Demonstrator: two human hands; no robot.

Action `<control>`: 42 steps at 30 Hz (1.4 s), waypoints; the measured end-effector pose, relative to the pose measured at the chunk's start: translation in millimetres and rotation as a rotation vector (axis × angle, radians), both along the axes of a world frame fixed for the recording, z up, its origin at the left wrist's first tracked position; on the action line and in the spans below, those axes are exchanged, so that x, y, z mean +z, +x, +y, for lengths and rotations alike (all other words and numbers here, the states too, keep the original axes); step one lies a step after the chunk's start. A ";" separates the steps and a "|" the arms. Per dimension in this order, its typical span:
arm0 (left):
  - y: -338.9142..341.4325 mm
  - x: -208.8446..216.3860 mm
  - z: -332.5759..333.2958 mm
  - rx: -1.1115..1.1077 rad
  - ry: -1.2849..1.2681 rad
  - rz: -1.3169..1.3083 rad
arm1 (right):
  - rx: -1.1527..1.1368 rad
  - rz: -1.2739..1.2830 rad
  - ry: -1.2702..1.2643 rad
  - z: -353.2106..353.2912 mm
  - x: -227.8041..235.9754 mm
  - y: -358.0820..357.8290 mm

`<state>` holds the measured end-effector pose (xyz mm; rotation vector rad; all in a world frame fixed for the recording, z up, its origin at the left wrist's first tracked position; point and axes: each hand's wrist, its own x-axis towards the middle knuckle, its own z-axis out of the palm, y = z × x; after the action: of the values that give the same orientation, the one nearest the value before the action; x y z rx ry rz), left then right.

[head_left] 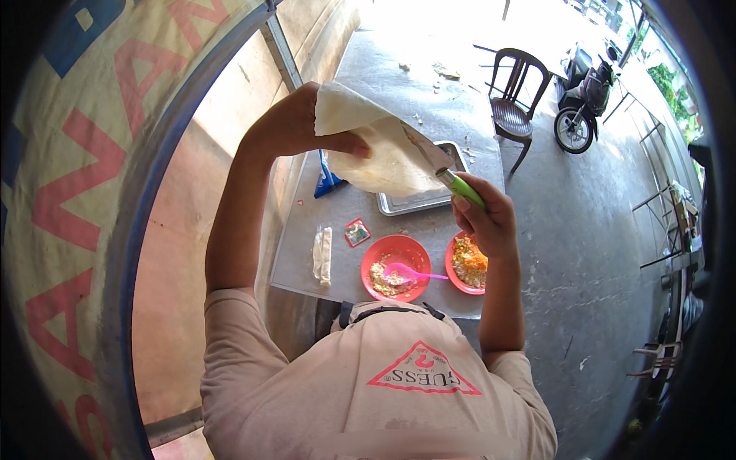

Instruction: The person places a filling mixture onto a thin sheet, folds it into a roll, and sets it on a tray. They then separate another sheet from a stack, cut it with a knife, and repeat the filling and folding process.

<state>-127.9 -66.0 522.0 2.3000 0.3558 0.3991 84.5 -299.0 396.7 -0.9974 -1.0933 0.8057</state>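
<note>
While the left hand [295, 123] pinches the wrapper [376, 153], the right hand [483, 218] grips a knife [445, 172] against it.

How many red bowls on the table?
2: one red bowl with the pink spoon near the table's front edge, another right of it, partly hidden by the right hand.

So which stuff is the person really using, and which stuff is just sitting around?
In use:
- thin pale wrapper sheet, held up by the left hand
- green-handled knife, in the right hand
- metal tray under the sheet

Just lying about:
- red bowl with pink spoon
- red bowl of orange filling
- small packet
- chair
- motorbike
</note>
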 end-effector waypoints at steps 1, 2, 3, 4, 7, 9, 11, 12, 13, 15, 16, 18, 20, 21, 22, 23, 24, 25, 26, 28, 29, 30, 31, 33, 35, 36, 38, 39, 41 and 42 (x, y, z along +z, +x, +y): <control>1.0 -4.9 -2.1 0.012 -0.022 -0.045 | 0.003 0.031 -0.002 -0.2 -1.2 -1.1; 2.4 -9.2 -3.6 0.022 -0.043 -0.090 | 0.008 0.063 -0.008 -0.3 -2.3 -1.8; 4.3 -12.4 -4.4 -0.002 -0.061 -0.114 | 0.000 0.058 0.003 -0.4 -3.3 -1.9; 6.1 -15.1 -5.0 -0.026 -0.077 -0.138 | -0.005 0.055 0.010 -0.2 -4.2 -1.9; 7.1 -17.4 -4.2 -0.095 -0.217 -0.211 | -0.002 0.051 0.016 -0.3 -4.9 -0.2; 10.6 -18.7 -3.1 -0.200 -0.339 -0.346 | -0.003 0.049 0.011 -0.7 -4.5 0.3; 13.2 -19.1 -1.3 -0.248 -0.341 -0.359 | -0.013 0.046 0.004 -1.1 -3.6 0.1; 14.5 -19.7 -1.0 -0.277 -0.347 -0.365 | -0.021 0.037 0.004 -1.1 -3.2 -0.4; 15.9 -21.3 -1.9 -0.280 -0.355 -0.408 | -0.031 0.033 0.005 -1.1 -2.9 -1.2; 18.1 -24.1 -3.9 -0.295 -0.381 -0.492 | -0.037 0.030 0.003 -1.0 -2.2 -2.3; 17.5 -24.3 -4.0 -0.255 -0.376 -0.470 | -0.033 0.031 0.000 -0.7 -1.8 -2.6; 15.0 -24.1 -3.3 -0.182 -0.364 -0.434 | -0.028 0.026 -0.005 -0.2 -1.5 -3.0; 13.4 -24.0 -1.1 -0.057 -0.383 -0.365 | -0.025 0.018 -0.010 0.4 -1.6 -3.1; 12.5 -23.9 0.3 -0.016 -0.393 -0.350 | -0.029 0.019 -0.015 0.7 -1.8 -3.2; 11.6 -23.8 1.9 0.008 -0.387 -0.339 | -0.031 0.026 -0.019 0.7 -2.1 -3.4; 11.1 -23.4 3.2 0.012 -0.382 -0.345 | -0.032 0.039 -0.021 0.8 -2.3 -3.5; 11.1 -23.3 3.9 0.039 -0.383 -0.338 | -0.036 0.033 -0.024 0.8 -2.7 -3.7; 11.2 -23.2 3.5 -0.087 -0.380 -0.398 | -0.037 0.033 -0.025 0.8 -3.1 -4.0; 11.3 -22.6 2.6 -0.191 -0.383 -0.447 | -0.037 0.039 -0.023 1.0 -3.3 -4.0; 12.5 -22.2 -2.5 -0.230 -0.272 -0.495 | -0.036 0.038 -0.020 1.4 -3.9 -3.9; 14.8 -23.9 -7.8 -0.165 -0.159 -0.494 | -0.034 0.042 -0.018 1.7 -4.2 -3.7; 15.0 -22.0 -9.6 -0.115 -0.041 -0.474 | -0.039 0.033 -0.013 2.1 -4.5 -3.3; 15.3 -20.4 -11.5 -0.081 -0.100 -0.446 | -0.044 0.024 -0.009 2.4 -4.9 -2.7; 13.4 -13.7 -10.4 -0.061 -0.203 -0.368 | -0.043 0.016 0.006 2.8 -6.0 -1.5; 11.8 -9.7 -9.0 -0.051 -0.230 -0.381 | -0.034 0.029 0.026 3.7 -8.3 -1.0; 11.4 -7.8 -7.8 -0.079 -0.235 -0.407 | -0.018 0.046 0.030 4.3 -9.7 -1.1; 6.7 -0.2 -3.0 -0.089 -0.181 -0.319 | 0.023 0.105 0.045 5.7 -13.4 -2.4; 5.5 3.2 -1.4 -0.106 -0.150 -0.281 | 0.027 0.112 0.045 7.2 -15.3 -3.3; 5.7 6.3 -3.4 -0.098 -0.252 -0.306 | 0.048 0.145 0.053 10.1 -18.9 -5.2; 2.8 11.3 -2.9 -0.030 -0.235 -0.243 | 0.060 0.148 0.064 11.6 -20.6 -6.3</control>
<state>-125.1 -68.9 533.3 1.9996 0.2327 0.5826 78.2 -287.4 376.2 -0.8413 -1.0187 0.8743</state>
